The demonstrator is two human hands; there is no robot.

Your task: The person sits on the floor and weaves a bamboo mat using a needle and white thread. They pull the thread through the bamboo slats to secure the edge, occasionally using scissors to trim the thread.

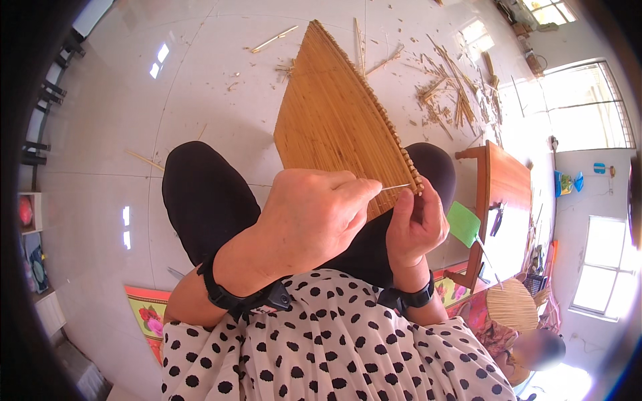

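A brown, pointed panel of narrow bamboo-like strips [334, 113] leans away from me between my knees, its tip on the far side. A row of small knobbly knots lines its right edge. My left hand [311, 210] is closed in a pinch on a thin, pale needle-like tool [396, 187], which reaches across to the near end of that knotted edge. Thumb and fingers of my right hand [418, 224] grip the same edge at its near corner. The needle's tip is too small to make out exactly.
Broken strips [455, 93] litter the tiled floor at the far right. To the right stand a wooden bench [508, 180] with dark pliers [497, 217] and a green fly swatter [463, 224]. Another person [515, 354] sits at the lower right beside a round straw fan [511, 304].
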